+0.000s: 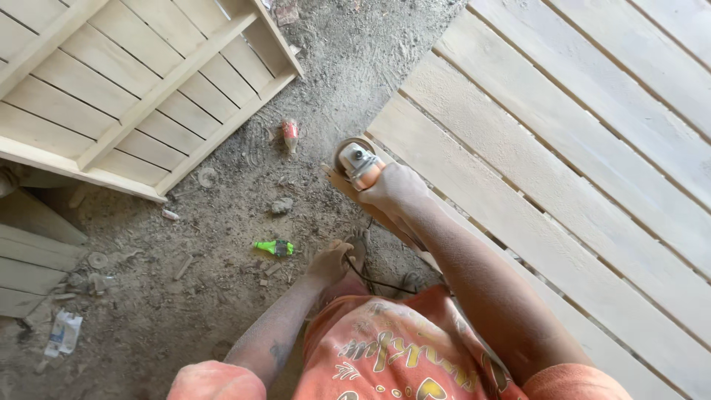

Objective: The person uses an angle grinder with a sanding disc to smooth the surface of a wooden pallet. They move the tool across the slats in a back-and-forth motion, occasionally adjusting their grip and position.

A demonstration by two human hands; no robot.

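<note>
Item: grinder (pixel 360 164), orange body, disc at the near corner of the big pallet (pixel 563 170).

Right hand (pixel 396 191): I have it closed round the grinder body, arm stretched forward. Left hand (pixel 329 261): below the grinder, near the knee, fingers curled; I cannot tell if it grips the black cord (pixel 370 280) running past it.

Around the grinder: dirt floor (pixel 222 296) to its left, with a green scrap (pixel 275 247) and a red scrap (pixel 289 135); a second pallet (pixel 126 89) far left of it.

Risks, as I judge them: the disc could catch the pallet edge or a slat gap and kick, being held one-handed; the cord lies close to my left hand and foot and could snag.

Room: open floor left of the grinder; the pallet blocks the right.
</note>
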